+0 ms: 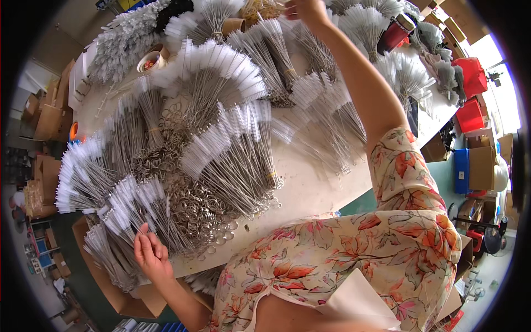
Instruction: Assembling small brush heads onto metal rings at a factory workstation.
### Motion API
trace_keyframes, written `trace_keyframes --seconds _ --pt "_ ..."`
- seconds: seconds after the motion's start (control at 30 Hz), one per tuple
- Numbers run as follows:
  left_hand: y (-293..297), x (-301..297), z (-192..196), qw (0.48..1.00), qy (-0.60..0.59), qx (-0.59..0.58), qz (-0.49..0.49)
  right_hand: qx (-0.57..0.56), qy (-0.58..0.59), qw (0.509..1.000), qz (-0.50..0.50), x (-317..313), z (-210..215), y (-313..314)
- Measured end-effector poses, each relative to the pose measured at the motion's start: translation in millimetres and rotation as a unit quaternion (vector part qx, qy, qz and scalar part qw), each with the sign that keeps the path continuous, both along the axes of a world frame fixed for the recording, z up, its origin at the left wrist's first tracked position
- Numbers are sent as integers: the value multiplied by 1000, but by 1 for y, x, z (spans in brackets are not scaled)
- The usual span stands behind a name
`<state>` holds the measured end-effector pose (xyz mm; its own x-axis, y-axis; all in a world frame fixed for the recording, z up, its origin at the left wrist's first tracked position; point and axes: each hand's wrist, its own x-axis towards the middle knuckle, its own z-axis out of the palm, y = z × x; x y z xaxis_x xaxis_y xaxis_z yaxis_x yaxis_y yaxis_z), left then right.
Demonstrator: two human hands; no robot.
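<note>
My left hand (pixel 152 255) hovers at the table's near left edge, beside a bundle of thin wire brushes (pixel 128 213) with white bristle heads. Its fingers are half curled and slightly apart, and I see nothing between them. Far across the table, my right hand (pixel 307 11) reaches to the top of the view, next to a heap of tan rubber bands (pixel 260 10). Its fingers point left with a gap between them; the picture's edge cuts off part of the hand. Loose metal rings (pixel 202 207) lie piled between the brush bundles.
Many more brush bundles (pixel 221 72) cover the white table (pixel 326 193). A dark red cylinder (pixel 395 34) and a brown tape roll (pixel 233 25) stand at the back. An open cardboard box (pixel 146 299) sits below the near left edge. Red bins (pixel 471 77) are at the right.
</note>
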<state>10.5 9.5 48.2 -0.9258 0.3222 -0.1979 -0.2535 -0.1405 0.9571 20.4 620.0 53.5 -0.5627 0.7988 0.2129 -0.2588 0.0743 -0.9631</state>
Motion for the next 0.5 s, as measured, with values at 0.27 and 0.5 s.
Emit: trace_keyframes --seconds 0.27,0.5 --pt "1 10 -12 998 -52 19 16 418 -595 683 -74 53 -19 54" --pt "59 4 9 991 90 -31 -91 402 -240 882 -50 57 56 -7"
